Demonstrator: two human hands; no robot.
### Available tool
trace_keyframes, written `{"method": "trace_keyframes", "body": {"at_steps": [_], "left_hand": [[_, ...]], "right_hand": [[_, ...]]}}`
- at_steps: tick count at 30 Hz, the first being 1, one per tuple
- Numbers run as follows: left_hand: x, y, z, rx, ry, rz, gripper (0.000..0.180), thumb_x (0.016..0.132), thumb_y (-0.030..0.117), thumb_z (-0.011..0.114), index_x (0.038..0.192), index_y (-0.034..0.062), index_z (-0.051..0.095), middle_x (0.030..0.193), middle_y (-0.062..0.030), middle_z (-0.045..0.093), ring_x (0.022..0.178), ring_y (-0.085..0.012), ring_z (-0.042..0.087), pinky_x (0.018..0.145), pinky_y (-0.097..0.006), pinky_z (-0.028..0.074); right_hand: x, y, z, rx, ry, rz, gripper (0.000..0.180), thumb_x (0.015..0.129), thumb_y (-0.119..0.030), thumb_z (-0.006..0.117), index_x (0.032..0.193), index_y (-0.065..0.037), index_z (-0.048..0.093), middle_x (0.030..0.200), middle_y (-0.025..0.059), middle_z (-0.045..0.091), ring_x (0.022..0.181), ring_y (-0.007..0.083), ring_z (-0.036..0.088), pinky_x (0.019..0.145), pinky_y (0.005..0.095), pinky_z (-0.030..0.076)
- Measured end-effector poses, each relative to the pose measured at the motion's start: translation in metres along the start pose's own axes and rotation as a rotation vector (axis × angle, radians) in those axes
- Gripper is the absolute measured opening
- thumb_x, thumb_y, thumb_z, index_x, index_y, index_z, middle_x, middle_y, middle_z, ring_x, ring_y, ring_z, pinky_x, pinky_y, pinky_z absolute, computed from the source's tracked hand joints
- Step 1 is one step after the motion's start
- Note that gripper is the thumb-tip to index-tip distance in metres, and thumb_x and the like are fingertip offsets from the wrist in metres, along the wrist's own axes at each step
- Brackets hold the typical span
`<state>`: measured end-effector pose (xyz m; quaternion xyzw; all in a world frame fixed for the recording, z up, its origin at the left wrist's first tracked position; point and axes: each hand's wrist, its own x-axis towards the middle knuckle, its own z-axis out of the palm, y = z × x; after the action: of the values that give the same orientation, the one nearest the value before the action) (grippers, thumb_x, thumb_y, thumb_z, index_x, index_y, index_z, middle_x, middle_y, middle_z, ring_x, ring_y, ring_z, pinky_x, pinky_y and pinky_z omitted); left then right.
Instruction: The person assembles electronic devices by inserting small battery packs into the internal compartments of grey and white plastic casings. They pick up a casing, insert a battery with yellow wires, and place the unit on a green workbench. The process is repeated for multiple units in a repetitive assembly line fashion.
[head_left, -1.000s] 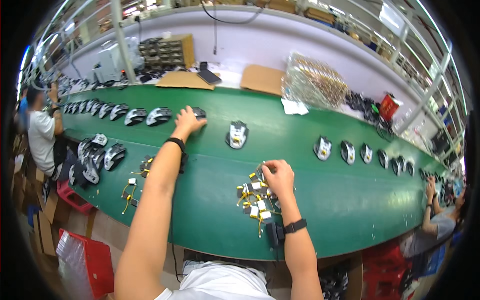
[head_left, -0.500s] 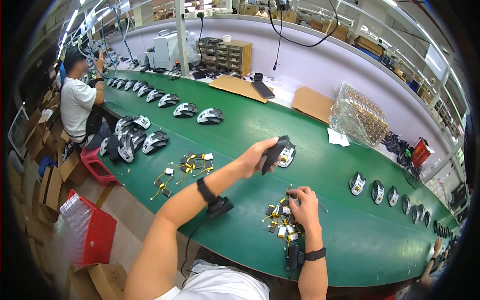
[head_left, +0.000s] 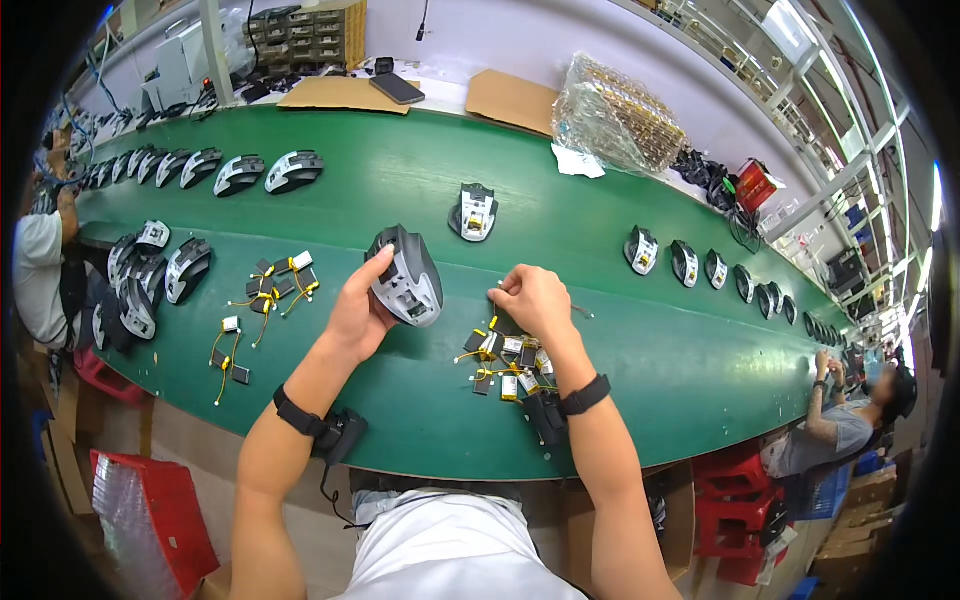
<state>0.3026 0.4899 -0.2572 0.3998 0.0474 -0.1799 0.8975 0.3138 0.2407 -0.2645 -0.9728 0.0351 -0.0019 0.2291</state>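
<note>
Long green conveyor belt [head_left: 400, 170] runs across w/ rows of dark mouse shells at far left [head_left: 230, 172] and right [head_left: 690, 262], one lone shell [head_left: 474, 212] mid-belt. Left hand [head_left: 360, 315] grips a grey mouse shell [head_left: 407, 277], held underside-up just above the belt. Right hand [head_left: 535, 300] is curled, fingertips pinched on smth too small to tell, directly over a pile of small batteries w/ yellow wires [head_left: 505, 362].

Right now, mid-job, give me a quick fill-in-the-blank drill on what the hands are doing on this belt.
1. The left hand holds a grey ____ shell.
2. The right hand rests over a pile of small parts with ____ wires.
3. The belt is coloured ____.
4. Each wrist wears a ____ strap.

Missing words: mouse; yellow; green; black
</note>
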Motion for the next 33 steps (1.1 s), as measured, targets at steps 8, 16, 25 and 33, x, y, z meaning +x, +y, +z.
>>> {"method": "trace_keyframes", "body": {"at_steps": [8, 16, 25, 33], "left_hand": [[0.000, 0.002, -0.013, 0.059, 0.004, 0.019, 0.030, 0.094, 0.035, 0.063, 0.111, 0.0099, 0.062, 0.098, -0.0024, 0.069, 0.086, -0.0140, 0.069, 0.075, -0.032, 0.058], [-0.002, -0.007, -0.011, 0.103, 0.006, 0.042, 0.031, 0.090, 0.032, 0.068, 0.110, 0.0092, 0.061, 0.094, -0.0021, 0.067, 0.082, -0.0130, 0.068, 0.076, -0.030, 0.056], [0.002, -0.015, -0.009, 0.114, -0.089, 0.017, 0.042, 0.098, 0.039, 0.048, 0.115, 0.0022, 0.059, 0.108, -0.0201, 0.069, 0.095, -0.0263, 0.070, 0.086, -0.039, 0.057], [-0.003, -0.018, -0.004, -0.036, -0.279, -0.082, 0.050, 0.100, 0.034, 0.039, 0.139, 0.0031, 0.044, 0.123, -0.0272, 0.061, 0.112, -0.0338, 0.064, 0.096, -0.045, 0.052]], "right_hand": [[0.006, -0.008, 0.029, 0.226, 0.039, -0.214, 0.017, 0.085, -0.018, 0.068, 0.087, -0.001, 0.066, 0.089, 0.0117, 0.073, 0.077, 0.0232, 0.067, 0.072, 0.0347, 0.053], [-0.037, -0.033, 0.024, 0.888, -0.067, -0.150, 0.010, 0.092, -0.009, 0.063, 0.094, 0.001, 0.060, 0.069, -0.0013, 0.054, 0.062, 0.0060, 0.048, 0.057, 0.0236, 0.041], [-0.058, -0.049, 0.014, 0.487, 0.269, -0.576, 0.009, 0.088, -0.003, 0.067, 0.092, 0.000, 0.060, 0.079, 0.0084, 0.058, 0.059, 0.0194, 0.058, 0.052, 0.0303, 0.046], [-0.075, -0.052, 0.002, 0.468, 0.202, -0.607, 0.012, 0.083, 0.003, 0.069, 0.090, -0.001, 0.061, 0.079, 0.0060, 0.060, 0.060, 0.0161, 0.060, 0.050, 0.0279, 0.048]]}}
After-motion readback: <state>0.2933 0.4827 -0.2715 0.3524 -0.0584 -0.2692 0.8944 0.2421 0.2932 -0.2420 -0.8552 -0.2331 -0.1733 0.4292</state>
